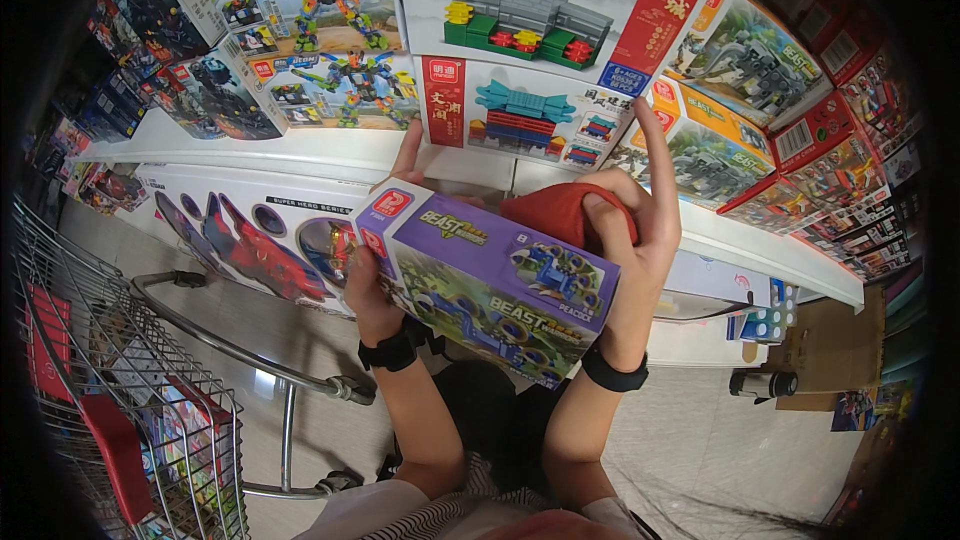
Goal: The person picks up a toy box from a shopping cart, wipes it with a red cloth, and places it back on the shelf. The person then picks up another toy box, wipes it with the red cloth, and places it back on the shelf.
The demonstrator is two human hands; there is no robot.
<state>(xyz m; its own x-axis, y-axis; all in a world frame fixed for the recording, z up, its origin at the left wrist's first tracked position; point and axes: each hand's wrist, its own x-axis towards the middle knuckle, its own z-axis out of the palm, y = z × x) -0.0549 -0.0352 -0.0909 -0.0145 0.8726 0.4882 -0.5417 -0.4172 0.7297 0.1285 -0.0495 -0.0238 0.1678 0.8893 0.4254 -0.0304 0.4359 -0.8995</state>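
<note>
A purple toy building-set box (pixel 480 255), printed with a blue peacock model, lies tilted between my hands. My left hand (pixel 371 289) grips its left end, thumb on the near side and one finger stretched towards the shelf. In my right hand (pixel 641 255) a folded red cloth (pixel 559 208) is pinched under the thumb, beside the box's right end. The right index finger points up, its tip at the lower corner of a Great Wall building-set box (pixel 547 7); whether it touches cannot be told. Under that box sits another building-set box (pixel 525 116) with a temple-like model.
A white shelf (pixel 330 152) carries stacked robot-model boxes (pixel 341 94) and orange elephant-model boxes (pixel 712 157). Below stands a large superhero toy box (pixel 247 240). A wire shopping cart (pixel 150 390) holding goods is at left. A dark-lidded bottle (pixel 765 385) lies near cardboard (pixel 832 345) at right.
</note>
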